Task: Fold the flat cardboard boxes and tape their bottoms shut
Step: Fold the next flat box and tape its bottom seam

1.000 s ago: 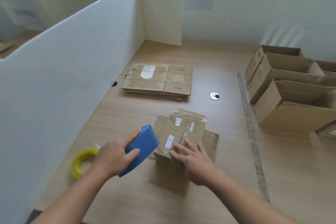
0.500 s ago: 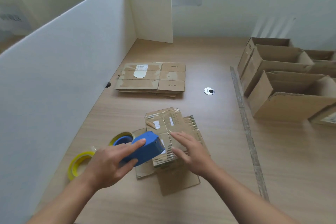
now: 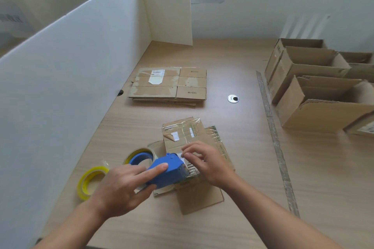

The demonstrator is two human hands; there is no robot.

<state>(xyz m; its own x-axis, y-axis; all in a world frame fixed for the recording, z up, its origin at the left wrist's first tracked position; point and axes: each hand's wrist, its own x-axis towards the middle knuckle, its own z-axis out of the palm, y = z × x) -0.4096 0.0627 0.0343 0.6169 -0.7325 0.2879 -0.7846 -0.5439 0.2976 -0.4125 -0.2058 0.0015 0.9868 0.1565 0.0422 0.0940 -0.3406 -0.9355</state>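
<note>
Head view, wooden table [image 3: 242, 62] beside white partition [image 3: 81, 66], open boxes [image 3: 315, 115] at right, flat cardboard stack [image 3: 168, 87] farther back, cardboard box [image 3: 186, 133] under both hands, left hand [image 3: 121, 188] gripping blue tape dispenser [image 3: 168, 174] on it, right hand [image 3: 210, 161] with fingers bent at the dispenser's front, any pinch unclear.

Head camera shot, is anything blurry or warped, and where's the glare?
Head view: wide-angle lens bows the grey strip on the table and stretches the corners; glare shines off clear tape on the box; light is soft and even, shadows faint; nothing badly blurred.
</note>
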